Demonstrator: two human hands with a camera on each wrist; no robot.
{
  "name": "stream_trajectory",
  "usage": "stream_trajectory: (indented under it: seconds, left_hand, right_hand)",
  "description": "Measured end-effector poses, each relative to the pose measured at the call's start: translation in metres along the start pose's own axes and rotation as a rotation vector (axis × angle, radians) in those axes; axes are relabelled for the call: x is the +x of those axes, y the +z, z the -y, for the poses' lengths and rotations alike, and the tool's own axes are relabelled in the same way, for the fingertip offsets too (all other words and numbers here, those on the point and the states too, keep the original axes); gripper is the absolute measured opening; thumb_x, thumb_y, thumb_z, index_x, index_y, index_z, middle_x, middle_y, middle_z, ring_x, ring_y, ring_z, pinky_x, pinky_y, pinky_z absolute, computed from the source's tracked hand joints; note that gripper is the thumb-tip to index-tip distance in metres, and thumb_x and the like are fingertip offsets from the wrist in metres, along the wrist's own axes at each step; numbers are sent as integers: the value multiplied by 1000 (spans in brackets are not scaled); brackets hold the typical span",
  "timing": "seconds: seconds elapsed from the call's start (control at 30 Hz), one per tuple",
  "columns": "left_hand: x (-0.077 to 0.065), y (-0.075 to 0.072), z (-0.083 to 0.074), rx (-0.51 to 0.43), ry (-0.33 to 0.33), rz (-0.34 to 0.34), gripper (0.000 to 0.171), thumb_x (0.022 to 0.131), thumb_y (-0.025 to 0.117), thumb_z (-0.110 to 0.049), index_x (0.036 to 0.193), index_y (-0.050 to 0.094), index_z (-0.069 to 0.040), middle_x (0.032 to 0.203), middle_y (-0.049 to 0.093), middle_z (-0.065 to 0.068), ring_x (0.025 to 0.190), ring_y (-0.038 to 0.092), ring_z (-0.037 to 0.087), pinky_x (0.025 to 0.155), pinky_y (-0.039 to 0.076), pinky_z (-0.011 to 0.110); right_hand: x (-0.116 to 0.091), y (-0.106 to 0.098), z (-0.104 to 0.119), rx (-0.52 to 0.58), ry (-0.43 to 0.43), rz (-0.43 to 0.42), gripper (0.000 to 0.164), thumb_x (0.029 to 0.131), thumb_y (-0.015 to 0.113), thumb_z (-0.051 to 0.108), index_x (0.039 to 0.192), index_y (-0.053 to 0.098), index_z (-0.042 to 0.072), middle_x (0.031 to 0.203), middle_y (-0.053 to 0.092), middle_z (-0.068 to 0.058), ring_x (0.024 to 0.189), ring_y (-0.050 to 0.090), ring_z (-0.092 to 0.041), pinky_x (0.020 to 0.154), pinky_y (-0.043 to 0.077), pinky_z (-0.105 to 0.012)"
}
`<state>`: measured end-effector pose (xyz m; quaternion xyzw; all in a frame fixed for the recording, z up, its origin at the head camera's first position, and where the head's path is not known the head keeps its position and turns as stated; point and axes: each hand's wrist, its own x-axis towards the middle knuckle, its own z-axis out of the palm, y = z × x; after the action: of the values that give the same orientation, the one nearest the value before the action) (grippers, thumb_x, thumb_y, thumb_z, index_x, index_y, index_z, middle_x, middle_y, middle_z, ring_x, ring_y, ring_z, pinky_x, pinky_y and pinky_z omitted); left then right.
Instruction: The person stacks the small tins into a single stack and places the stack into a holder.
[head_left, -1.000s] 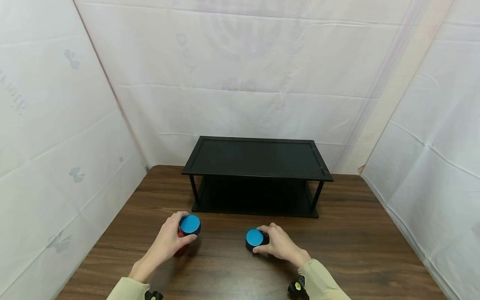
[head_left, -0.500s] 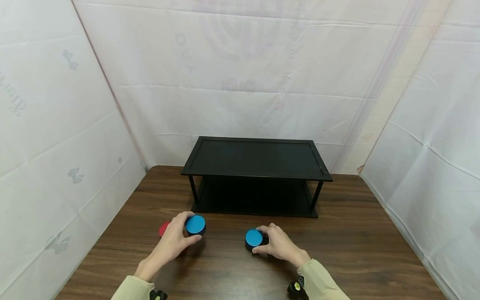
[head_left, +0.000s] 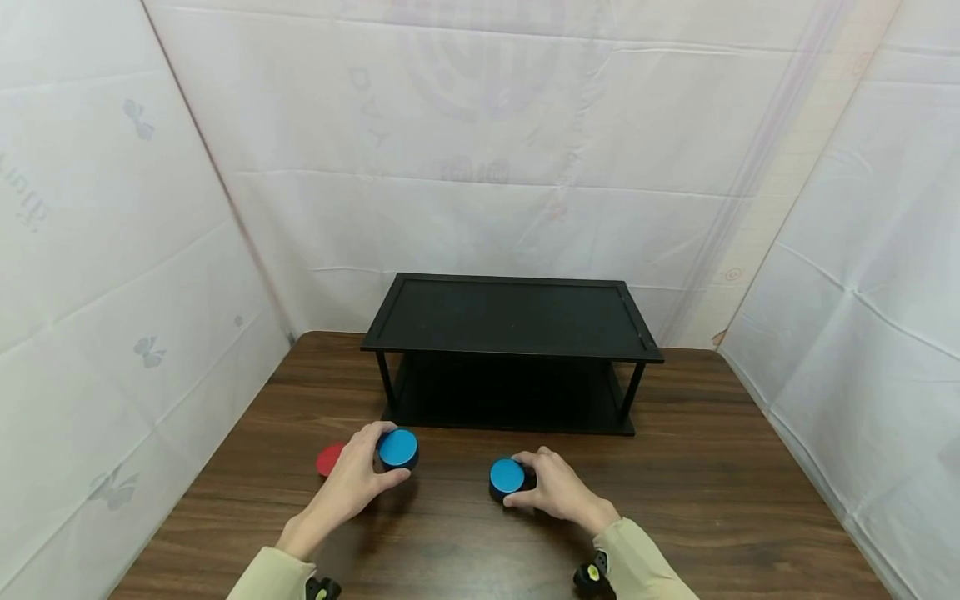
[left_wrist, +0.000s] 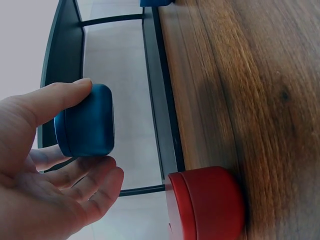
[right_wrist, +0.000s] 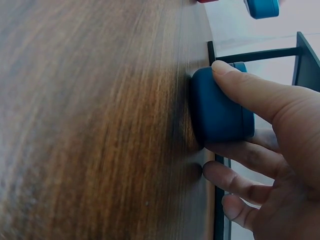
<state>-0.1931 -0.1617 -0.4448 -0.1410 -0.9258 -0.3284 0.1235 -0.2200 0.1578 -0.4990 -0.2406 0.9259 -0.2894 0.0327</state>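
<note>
My left hand [head_left: 356,482] pinches a small round blue tin [left_wrist: 90,122] between thumb and fingers. In the left wrist view this tin is held up off the table, its flat lid turned toward the palm. My right hand [head_left: 555,485] grips a second blue tin [right_wrist: 220,107] by its sides, with the base right at the table. A red tin [left_wrist: 207,205] of similar shape stands on the wood. In the head view only the lid of the red tin [head_left: 330,458] shows, partly covered by my left hand.
A black two-level rack [head_left: 513,317] stands toward the back of the dark wooden table [head_left: 712,500], just beyond both hands. White printed sheets [head_left: 480,167] hang behind the table and along both sides.
My left hand has moved to the right with its blue tin, and the red tin now shows to the left of that hand. The right hand has stayed nearly still.
</note>
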Motion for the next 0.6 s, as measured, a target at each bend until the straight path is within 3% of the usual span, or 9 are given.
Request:
stream_trajectory:
  seconds: [0.6]
  left_hand:
    - [4, 4, -5, 1, 3, 9, 60, 72, 84, -17, 122, 55, -2, 117, 61, 13, 107, 57, 29, 91, 48, 52]
  right_hand:
    - [1, 1, -1, 8, -3, -6, 64, 76, 79, 44, 125, 62, 7, 106, 63, -5, 90, 53, -11, 79, 52, -32]
